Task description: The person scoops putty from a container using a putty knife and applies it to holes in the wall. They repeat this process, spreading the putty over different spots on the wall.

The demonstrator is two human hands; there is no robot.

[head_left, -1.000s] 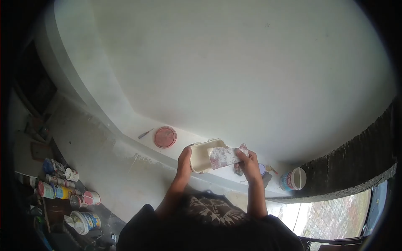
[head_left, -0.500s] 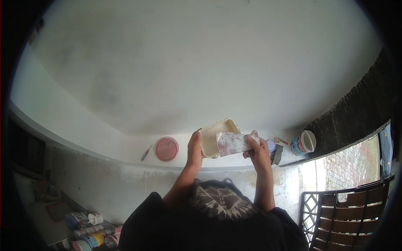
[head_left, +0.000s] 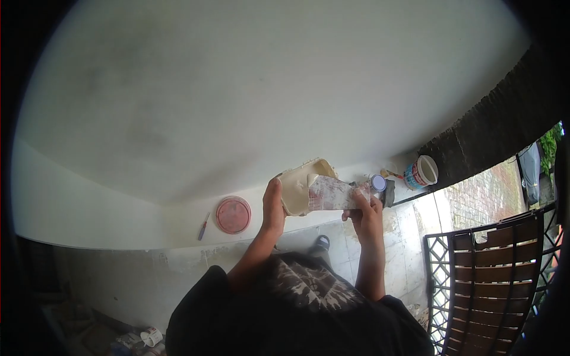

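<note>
My left hand point(head_left: 274, 204) grips the left side of a cream-coloured tub point(head_left: 295, 184) with pale paste inside, tilted in front of me. In my right hand point(head_left: 367, 215) is a wide, flat scraper point(head_left: 333, 194), its face smeared with white and reddish residue. The scraper's left end reaches over the tub's right part and hides some of it. My right fingers and thumb close round its right end, where the handle is hard to make out.
On the ledge lie a round red lid point(head_left: 233, 215), a screwdriver-like tool point(head_left: 203, 226), a jar with a pale lid point(head_left: 378, 183), a brush point(head_left: 392, 174) and a white bucket point(head_left: 421, 172). A slatted gate point(head_left: 493, 270) stands at the right. Containers point(head_left: 151, 337) lie low at the left.
The view has shifted and tilted, bringing a foot into sight below the ledge. My hands, the tub and the scraper appear slightly higher and further left, still held alike.
</note>
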